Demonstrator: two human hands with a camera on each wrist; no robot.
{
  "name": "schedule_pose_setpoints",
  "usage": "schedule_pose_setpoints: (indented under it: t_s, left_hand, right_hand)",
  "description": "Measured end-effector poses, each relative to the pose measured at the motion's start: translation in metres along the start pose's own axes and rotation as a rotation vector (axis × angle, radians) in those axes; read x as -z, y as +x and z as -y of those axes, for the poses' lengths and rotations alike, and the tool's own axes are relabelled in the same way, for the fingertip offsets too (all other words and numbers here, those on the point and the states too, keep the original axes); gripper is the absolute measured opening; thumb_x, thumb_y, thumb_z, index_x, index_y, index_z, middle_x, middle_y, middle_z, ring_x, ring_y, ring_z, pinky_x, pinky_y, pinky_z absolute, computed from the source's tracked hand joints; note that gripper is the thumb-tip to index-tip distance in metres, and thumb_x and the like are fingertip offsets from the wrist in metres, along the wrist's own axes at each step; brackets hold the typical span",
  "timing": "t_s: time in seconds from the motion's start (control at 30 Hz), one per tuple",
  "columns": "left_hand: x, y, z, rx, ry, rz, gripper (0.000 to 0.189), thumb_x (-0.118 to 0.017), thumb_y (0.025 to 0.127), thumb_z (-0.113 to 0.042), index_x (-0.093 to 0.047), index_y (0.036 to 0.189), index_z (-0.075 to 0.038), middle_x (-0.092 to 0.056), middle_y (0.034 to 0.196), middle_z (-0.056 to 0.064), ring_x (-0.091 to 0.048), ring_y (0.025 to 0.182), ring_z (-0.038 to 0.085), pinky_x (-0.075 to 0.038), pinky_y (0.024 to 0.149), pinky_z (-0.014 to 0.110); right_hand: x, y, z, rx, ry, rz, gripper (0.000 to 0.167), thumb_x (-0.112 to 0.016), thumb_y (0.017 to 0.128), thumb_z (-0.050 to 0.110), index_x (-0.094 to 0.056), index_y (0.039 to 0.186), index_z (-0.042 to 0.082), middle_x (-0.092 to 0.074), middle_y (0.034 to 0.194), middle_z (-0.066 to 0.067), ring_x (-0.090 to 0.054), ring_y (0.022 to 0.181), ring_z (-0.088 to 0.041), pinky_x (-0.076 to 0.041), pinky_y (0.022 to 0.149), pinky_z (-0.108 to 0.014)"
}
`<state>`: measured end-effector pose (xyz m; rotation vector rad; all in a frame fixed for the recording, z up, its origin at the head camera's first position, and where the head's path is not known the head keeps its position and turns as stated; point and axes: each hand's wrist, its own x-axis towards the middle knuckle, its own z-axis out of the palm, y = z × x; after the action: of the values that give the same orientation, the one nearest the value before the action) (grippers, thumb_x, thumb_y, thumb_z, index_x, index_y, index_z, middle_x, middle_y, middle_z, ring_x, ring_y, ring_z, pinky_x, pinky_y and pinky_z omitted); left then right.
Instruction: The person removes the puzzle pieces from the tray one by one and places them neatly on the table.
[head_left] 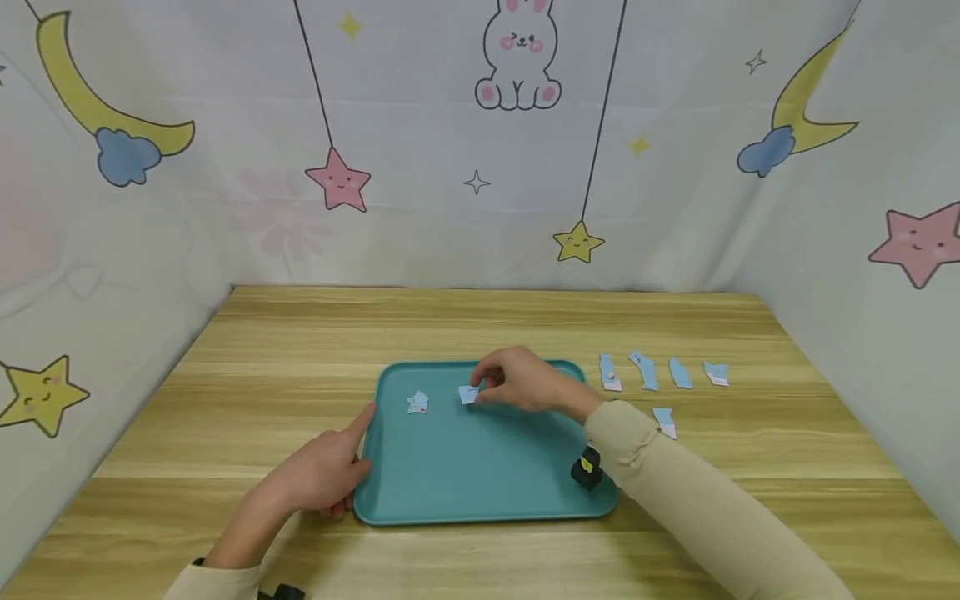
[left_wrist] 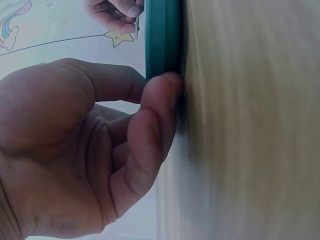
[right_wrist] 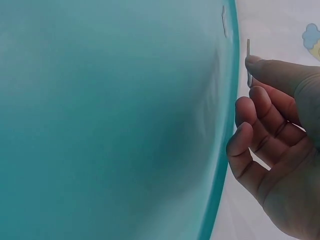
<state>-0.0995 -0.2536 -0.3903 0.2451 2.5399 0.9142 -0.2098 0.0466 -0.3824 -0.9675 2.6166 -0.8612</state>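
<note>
Small pale-blue flat piece [head_left: 467, 394] pinched in right hand [head_left: 521, 379], over far half of rectangular teal tray [head_left: 480, 471]; irregular pale-blue cutout [head_left: 417, 403] already laid left. Five blue-and-white scraps [head_left: 680, 373], right of tray, apparently unplaced. Left rim touched by left hand [head_left: 322, 471], index straight.

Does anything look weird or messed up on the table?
One thing stands out: a blue-and-white piece on the wooden table lies by itself, nearer the front than the row of four blue pieces. That looks a bit out of line. I can't see anything spilled.
</note>
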Motion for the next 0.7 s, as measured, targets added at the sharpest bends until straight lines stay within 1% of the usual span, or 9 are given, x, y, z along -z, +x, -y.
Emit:
schedule_pose_setpoints:
  t_s: [0.23, 0.47, 0.7]
  left_hand:
    - [0.000, 0.001, -0.001, -0.005, -0.003, 0.003, 0.080, -0.051, 0.102, -0.004, -0.007, 0.168, 0.004, -0.064, 0.061, 0.007, -0.061, 0.044, 0.021, -0.053, 0.047, 0.036]
    - [-0.001, 0.000, 0.000, -0.004, -0.002, 0.004, 0.080, -0.050, 0.102, -0.004, -0.006, 0.168, 0.004, -0.064, 0.060, 0.007, -0.061, 0.044, 0.020, -0.053, 0.046, 0.036]
    - [0.000, 0.000, 0.001, -0.008, 0.000, 0.008, 0.081, -0.051, 0.102, -0.004, -0.005, 0.168, 0.004, -0.064, 0.061, 0.007, -0.061, 0.044, 0.021, -0.053, 0.046, 0.036]
  right_hand:
    - [0.005, -0.005, -0.002, -0.021, 0.010, 0.000, 0.016, -0.077, 0.097, 0.019, -0.078, 0.110, 0.011, -0.062, 0.086, 0.002, -0.054, 0.078, -0.011, -0.046, 0.070, -0.025]
    - [0.008, -0.010, -0.003, -0.010, 0.015, 0.005, 0.016, -0.077, 0.097, 0.020, -0.078, 0.110, 0.012, -0.064, 0.087, 0.002, -0.055, 0.078, -0.011, -0.048, 0.071, -0.026]
    - [0.016, -0.016, -0.003, -0.027, 0.030, -0.001, 0.015, -0.079, 0.095, 0.019, -0.077, 0.108, 0.012, -0.063, 0.085, 0.002, -0.055, 0.077, -0.012, -0.048, 0.070, -0.027]
